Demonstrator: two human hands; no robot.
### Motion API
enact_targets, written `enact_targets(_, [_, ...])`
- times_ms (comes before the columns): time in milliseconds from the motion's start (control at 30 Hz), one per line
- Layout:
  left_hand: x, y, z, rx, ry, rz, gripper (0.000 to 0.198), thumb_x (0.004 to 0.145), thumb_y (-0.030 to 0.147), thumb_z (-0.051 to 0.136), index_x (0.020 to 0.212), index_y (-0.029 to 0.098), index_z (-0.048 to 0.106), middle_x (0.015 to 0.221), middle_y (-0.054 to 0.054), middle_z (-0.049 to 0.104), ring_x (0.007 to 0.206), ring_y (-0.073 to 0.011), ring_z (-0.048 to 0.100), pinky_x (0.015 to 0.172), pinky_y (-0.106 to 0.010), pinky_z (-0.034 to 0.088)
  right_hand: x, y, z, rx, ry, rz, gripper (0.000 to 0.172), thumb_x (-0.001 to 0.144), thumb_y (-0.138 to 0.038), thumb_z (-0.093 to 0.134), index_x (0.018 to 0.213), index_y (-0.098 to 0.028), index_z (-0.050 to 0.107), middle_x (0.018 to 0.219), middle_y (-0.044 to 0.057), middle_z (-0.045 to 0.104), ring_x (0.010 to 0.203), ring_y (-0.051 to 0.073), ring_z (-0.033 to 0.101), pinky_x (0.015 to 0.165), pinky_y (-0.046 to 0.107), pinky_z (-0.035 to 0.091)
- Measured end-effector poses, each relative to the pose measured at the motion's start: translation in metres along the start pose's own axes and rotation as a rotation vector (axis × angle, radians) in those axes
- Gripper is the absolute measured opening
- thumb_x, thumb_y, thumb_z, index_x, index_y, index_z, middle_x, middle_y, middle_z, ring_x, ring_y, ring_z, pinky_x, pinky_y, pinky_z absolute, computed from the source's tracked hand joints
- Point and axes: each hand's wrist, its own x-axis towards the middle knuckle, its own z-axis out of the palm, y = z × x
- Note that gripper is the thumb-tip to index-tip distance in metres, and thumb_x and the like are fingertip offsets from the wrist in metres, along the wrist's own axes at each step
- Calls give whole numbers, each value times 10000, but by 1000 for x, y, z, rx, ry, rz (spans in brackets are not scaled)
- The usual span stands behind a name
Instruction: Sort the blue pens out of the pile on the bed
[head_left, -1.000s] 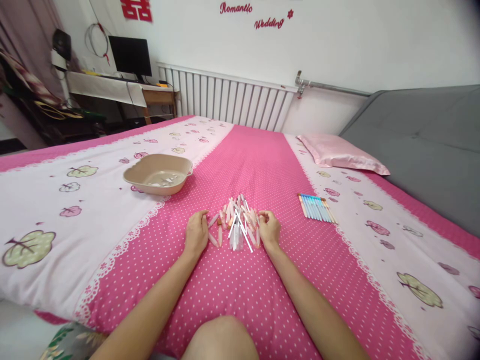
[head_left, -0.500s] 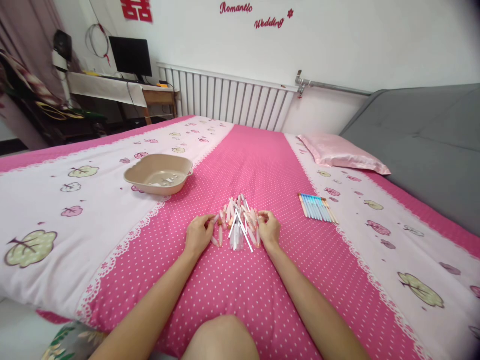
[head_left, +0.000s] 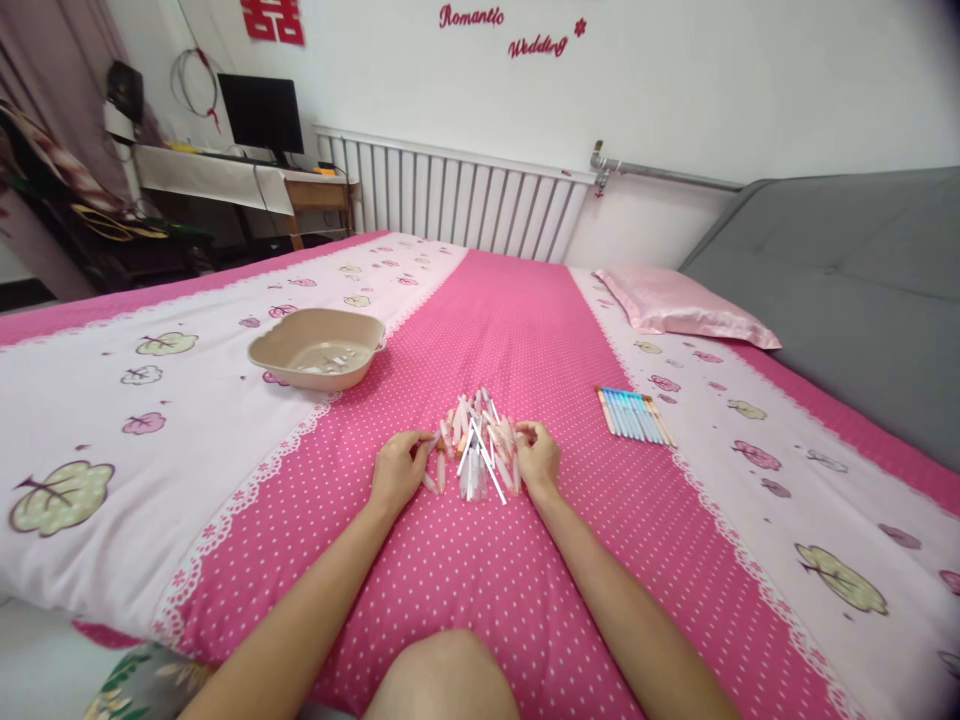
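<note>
A loose pile of pink, clear and white pens or sticks (head_left: 474,450) lies on the pink dotted bedspread between my hands. My left hand (head_left: 401,468) is at the pile's left edge, thumb and fingers pinched on a slim pinkish pen (head_left: 433,440). At the right edge, my right hand (head_left: 538,455) has its fingertips closed at the pens there; what they grip is too small to tell. Off to the right, several blue and peach pens (head_left: 636,415) lie side by side in a neat row.
A beige basin (head_left: 319,350) with a few small pale pieces inside stands left of the pile. A pink pillow (head_left: 686,308) lies at the back right by the grey headboard (head_left: 840,290). My knee (head_left: 442,680) shows at the bottom.
The thin pen at my left fingertips has tilted slightly flatter. My right hand and the pile look nearly the same.
</note>
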Motion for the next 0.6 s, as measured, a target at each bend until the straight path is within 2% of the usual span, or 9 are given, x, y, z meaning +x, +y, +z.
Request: enact_targets(600, [0, 2, -1, 24, 8, -13, 208, 793, 214, 450, 856, 180, 645, 835, -39, 672, 775, -170, 595, 734, -289, 445, 0, 1, 0, 8, 8, 19, 261, 731, -159, 390, 843, -183, 625, 896, 73, 679, 825, 206, 608, 771, 323, 435])
